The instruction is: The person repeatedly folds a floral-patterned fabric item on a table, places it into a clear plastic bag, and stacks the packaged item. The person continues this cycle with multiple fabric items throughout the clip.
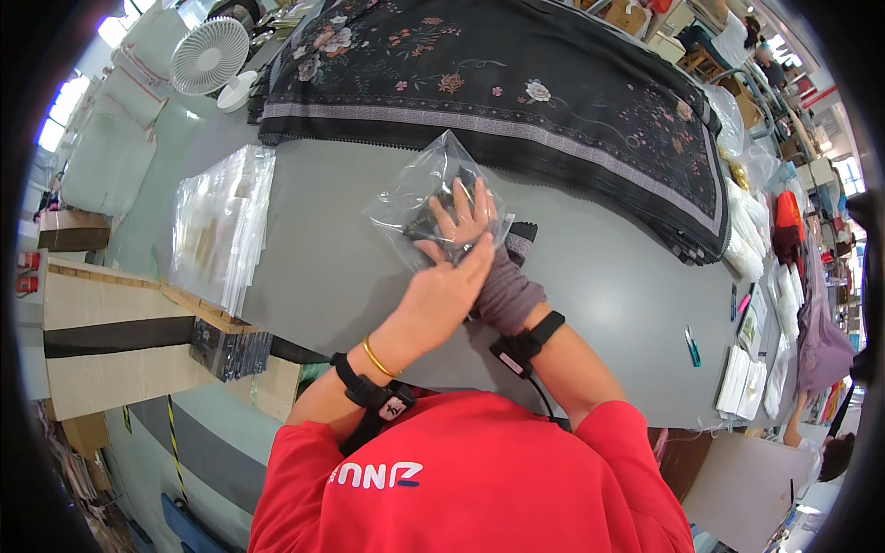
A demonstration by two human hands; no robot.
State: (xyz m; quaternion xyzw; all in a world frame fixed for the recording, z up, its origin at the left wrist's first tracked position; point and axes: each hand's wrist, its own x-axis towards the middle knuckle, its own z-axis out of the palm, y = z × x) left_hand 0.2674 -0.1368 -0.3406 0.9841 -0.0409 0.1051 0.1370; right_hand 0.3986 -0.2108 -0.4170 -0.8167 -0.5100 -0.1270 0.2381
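The bag (429, 198) lies on the grey table (599, 276), just below the edge of the black floral cloth (516, 92), directly under both hands. It is clear, crinkled plastic with dark folded fabric inside. The right hand (468, 219) lies flat on the bag, fingers spread, pressing and not gripping; a grey knit cuff (505, 297) covers its wrist. The left hand (441, 293) crosses over it, open, palm laid against the right hand's back, holding nothing. A stack of clear bags (221, 226) sits well apart to the left. A white fan (210, 55) stands at the far corner.
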